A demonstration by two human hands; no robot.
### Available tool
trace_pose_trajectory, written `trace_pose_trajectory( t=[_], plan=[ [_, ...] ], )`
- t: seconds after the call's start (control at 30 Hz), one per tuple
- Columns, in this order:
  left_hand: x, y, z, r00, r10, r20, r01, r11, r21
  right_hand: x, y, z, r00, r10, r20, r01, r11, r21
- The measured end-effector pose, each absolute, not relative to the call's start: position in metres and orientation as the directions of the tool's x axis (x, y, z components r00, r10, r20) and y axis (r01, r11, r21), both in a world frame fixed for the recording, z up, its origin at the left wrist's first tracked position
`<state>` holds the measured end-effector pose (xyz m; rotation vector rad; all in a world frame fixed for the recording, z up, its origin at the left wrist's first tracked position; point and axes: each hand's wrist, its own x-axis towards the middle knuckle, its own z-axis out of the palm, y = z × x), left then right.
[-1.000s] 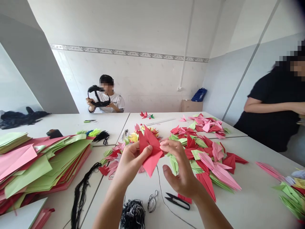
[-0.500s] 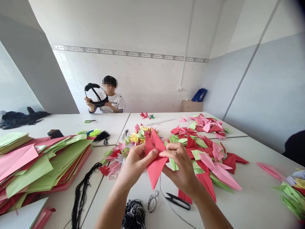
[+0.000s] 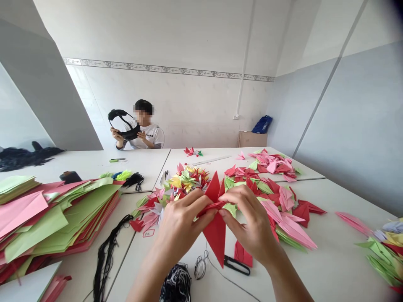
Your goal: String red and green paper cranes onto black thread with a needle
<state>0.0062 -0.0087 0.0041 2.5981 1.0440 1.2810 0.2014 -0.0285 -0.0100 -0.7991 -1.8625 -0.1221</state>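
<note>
Red folded paper [image 3: 215,237] partly hidden behind left hand [image 3: 182,218] and right hand [image 3: 252,222]; below it, thread snips [image 3: 238,266], blades covered by its tip, black-and-white yarn bundle [image 3: 176,282] cut off at bottom edge; left of it, label [image 3: 148,233] lettering too small to read, coloured-paper stack [image 3: 75,224] cropped.

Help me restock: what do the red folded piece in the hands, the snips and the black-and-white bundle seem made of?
Red piece: likely matte paper, from crisp creases and thin edges.
Snips: smooth, evenly dark handle, coated metal or plastic, unclear which.
Bundle: probably soft, dull yarn or thread, from its tangled strands.
</note>
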Motion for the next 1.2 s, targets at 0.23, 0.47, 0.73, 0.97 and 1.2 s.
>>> trace_pose_trajectory(
  t=[0.23, 0.47, 0.73, 0.97, 1.2],
  plan=[
    [0.006, -0.013, 0.004, 0.511, 0.491, 0.705, 0.558, -0.814, 0.162, 0.201, -0.034, -0.007, -0.266, 0.532, 0.803, 0.575, 0.757, -0.311],
    [0.006, -0.014, 0.005, 0.534, 0.482, 0.695, 0.584, -0.804, 0.110, 0.203, -0.033, -0.006, -0.347, 0.528, 0.776, 0.612, 0.754, -0.239],
    [0.006, -0.015, 0.007, 0.621, 0.452, 0.641, 0.612, -0.790, -0.036, 0.209, -0.036, -0.004, -0.413, 0.619, 0.668, 0.590, 0.740, -0.322],
    [0.008, -0.016, 0.007, 0.641, 0.457, 0.616, 0.600, -0.799, -0.031, 0.210, -0.038, -0.003, -0.411, 0.681, 0.606, 0.606, 0.701, -0.376],
    [0.006, -0.016, 0.005, 0.624, 0.507, 0.595, 0.629, -0.777, 0.003, 0.208, -0.037, -0.003, -0.408, 0.701, 0.585, 0.614, 0.685, -0.392]
  ],
)
